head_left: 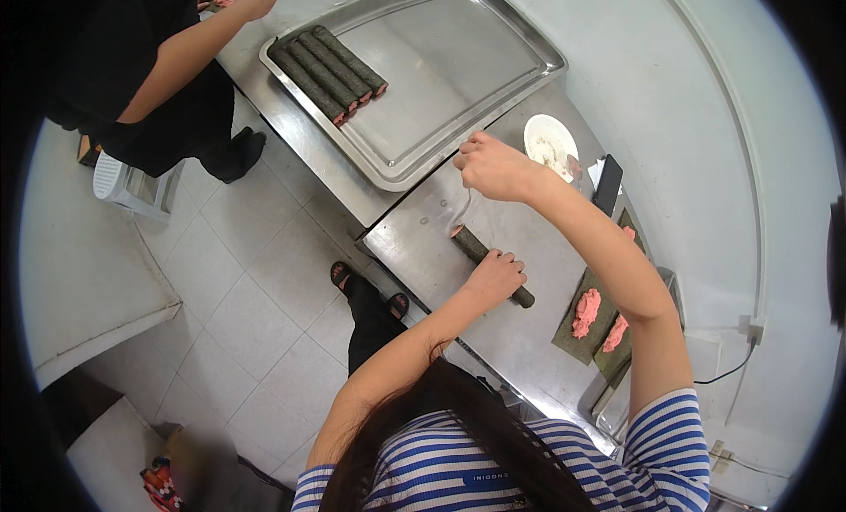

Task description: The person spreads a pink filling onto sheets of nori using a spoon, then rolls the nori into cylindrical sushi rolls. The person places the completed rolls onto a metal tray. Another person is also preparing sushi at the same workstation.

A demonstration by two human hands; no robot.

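A dark seaweed roll with pink filling at its end lies aslant on the steel table. My left hand is closed over its nearer part, holding it against the tabletop. Above the roll's far end, my right hand grips a thin metal spoon, its lower end beside the pink filling. The spoon's head is small and blurred. To the right, under my right forearm, flat seaweed sheets carry lumps of pink paste; my arm hides part of them.
A large steel tray holding several finished seaweed rolls stands beyond. A white plate with residue and a black phone lie near the wall. At upper left, a co-worker stands by the table, pink paste near their hands. A white stool is behind them.
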